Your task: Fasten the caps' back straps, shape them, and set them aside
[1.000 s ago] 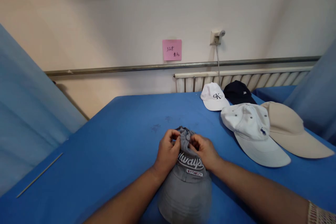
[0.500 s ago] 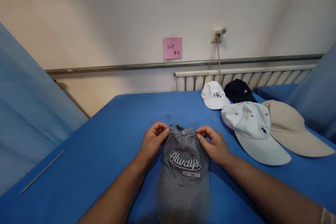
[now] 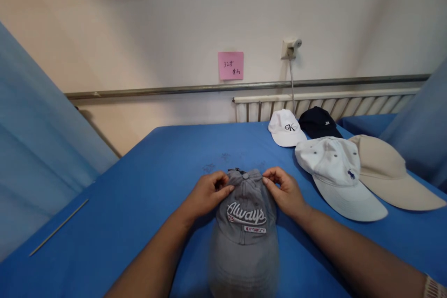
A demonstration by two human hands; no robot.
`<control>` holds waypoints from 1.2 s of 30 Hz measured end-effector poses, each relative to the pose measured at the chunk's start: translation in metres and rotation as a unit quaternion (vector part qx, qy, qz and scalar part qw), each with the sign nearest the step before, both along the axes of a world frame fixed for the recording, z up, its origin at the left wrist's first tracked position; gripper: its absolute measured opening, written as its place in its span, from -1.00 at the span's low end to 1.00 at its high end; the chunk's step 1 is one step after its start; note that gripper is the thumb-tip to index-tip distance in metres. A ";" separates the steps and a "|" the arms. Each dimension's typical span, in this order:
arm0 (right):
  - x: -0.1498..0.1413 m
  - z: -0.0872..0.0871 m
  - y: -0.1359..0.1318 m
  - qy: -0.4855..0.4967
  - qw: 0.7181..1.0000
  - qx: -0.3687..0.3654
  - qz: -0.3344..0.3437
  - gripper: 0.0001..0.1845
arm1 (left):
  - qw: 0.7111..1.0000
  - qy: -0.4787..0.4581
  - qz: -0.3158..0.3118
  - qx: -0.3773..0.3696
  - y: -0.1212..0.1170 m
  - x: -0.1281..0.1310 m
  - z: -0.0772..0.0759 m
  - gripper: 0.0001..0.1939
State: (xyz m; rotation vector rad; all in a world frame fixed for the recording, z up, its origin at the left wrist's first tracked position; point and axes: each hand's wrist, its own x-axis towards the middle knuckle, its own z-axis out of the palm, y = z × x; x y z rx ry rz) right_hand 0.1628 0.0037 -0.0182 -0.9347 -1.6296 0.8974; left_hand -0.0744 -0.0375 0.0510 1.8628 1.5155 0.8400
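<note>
A grey cap (image 3: 244,223) with "Always" stitched on its front lies on the blue table (image 3: 157,181), brim toward me. My left hand (image 3: 208,192) pinches the left side of its crown near the top button. My right hand (image 3: 285,191) pinches the right side of the crown. Both hands have fingers curled onto the fabric.
To the right lie a pale white cap (image 3: 337,174) and a beige cap (image 3: 387,172). Behind them sit a white cap with a black logo (image 3: 285,127) and a dark navy cap (image 3: 318,122). A thin stick (image 3: 57,227) lies at the table's left edge. Blue curtains hang on both sides.
The cap's crown was bunched up between my hands a second ago. Now it is spread out and rounded, with my hands moved apart to its two sides.
</note>
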 end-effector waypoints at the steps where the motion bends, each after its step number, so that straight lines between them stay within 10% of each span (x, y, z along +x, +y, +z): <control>1: 0.000 0.001 -0.001 0.002 1.000 0.007 -0.003 -0.89 | 1.000 -0.019 0.001 0.004 -0.001 0.000 0.000 -0.79; 14: -0.004 0.002 -0.008 -0.004 0.997 0.080 0.000 -0.93 | 0.982 -0.161 0.078 0.058 0.011 -0.006 -0.009 -0.78; 22: -0.009 -0.002 -0.010 -0.004 0.997 0.073 0.020 -0.91 | 0.997 -0.022 -0.037 0.066 0.027 -0.005 -0.021 -0.73; 29: -0.006 -0.002 -0.008 0.005 0.996 0.086 -0.019 -0.92 | 0.983 -0.055 0.101 0.143 0.025 -0.002 -0.030 -0.83; 36: -0.009 -0.002 -0.009 -0.012 0.997 0.070 0.001 -0.91 | 0.981 -0.130 0.081 0.117 0.022 0.000 -0.031 -0.83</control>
